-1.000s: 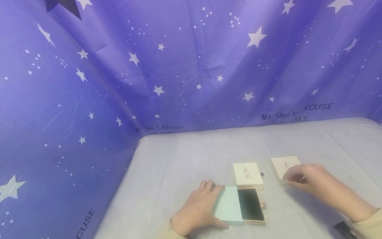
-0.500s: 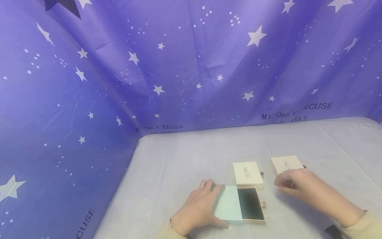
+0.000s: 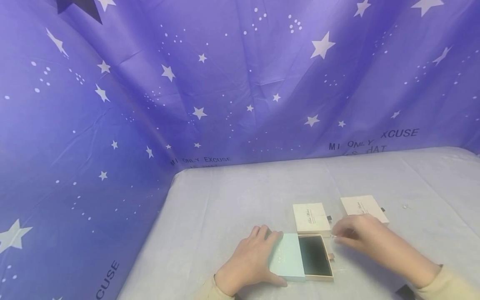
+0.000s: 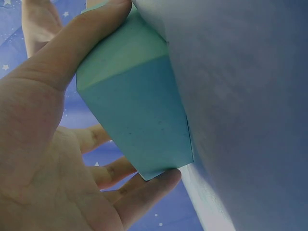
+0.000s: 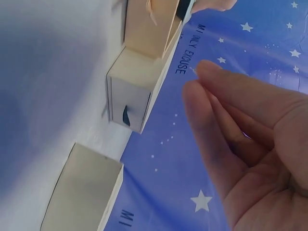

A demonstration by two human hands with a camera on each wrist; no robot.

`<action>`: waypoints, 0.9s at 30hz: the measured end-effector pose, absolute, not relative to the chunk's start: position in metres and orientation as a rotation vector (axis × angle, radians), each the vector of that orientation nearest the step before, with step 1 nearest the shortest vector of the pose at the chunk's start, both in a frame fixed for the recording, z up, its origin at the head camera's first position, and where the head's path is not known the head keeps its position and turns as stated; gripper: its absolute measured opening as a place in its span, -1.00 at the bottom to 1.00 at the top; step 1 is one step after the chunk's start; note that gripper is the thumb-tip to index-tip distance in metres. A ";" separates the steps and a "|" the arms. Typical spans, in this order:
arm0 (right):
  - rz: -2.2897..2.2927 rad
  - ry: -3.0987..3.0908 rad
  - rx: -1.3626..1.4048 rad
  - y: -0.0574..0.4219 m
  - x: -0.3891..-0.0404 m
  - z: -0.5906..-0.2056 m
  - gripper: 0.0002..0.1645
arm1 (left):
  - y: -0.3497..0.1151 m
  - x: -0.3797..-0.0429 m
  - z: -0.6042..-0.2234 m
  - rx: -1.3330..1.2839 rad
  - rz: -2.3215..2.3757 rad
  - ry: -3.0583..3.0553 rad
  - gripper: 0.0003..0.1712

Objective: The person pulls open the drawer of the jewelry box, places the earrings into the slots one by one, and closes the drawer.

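Observation:
My left hand [image 3: 249, 260] grips the sleeve of a mint-green drawer box [image 3: 286, 258], thumb along the near side and fingers on the far side. Its drawer [image 3: 315, 256] is slid partly out to the right, showing a black lining and a small ribbon tab. Just right of that drawer, my right hand [image 3: 369, 239] is raised above the table, thumb and forefinger pinching a tiny silvery thing [image 3: 333, 236]. Only a glint of it shows between the fingertips [image 5: 209, 70] in the right wrist view; I cannot tell its kind.
A closed cream box [image 3: 310, 217] with a dark tab stands right behind the mint one. Another cream box [image 3: 363, 205] lies behind my right hand. Farther right is a small shiny piece [image 3: 406, 206] on the grey-white tablecloth [image 3: 240, 196]. A purple star-printed curtain [image 3: 240, 83] hangs behind.
My right hand has moved left from the right-hand cream box to beside the open drawer, uncovering that box and its dark tab. The left hand and mint box have stayed in place.

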State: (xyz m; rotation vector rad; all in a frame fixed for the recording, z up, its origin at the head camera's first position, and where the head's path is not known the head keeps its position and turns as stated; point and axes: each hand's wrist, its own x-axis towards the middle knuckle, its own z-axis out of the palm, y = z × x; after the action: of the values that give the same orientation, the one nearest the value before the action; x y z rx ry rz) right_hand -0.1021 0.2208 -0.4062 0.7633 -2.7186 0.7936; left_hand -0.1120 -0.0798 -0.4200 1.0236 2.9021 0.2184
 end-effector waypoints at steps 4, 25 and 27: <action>0.791 -2.739 0.763 0.215 -0.102 -0.406 -0.83 | -0.080 -0.112 -0.420 1.026 0.217 2.900 0.19; 0.839 -2.688 0.906 0.199 -0.103 -0.415 -0.81 | -0.080 -0.112 -0.419 1.031 0.216 2.900 0.18; 0.835 -2.697 0.921 0.198 -0.103 -0.416 -0.82 | -0.080 -0.113 -0.419 1.025 0.217 2.895 0.19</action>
State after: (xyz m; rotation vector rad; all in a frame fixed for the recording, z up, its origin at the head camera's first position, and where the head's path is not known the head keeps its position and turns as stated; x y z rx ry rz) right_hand -0.1028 0.1977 -0.4160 0.9213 -2.6970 0.8345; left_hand -0.1126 -0.0800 -0.4186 1.0250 2.8945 0.2166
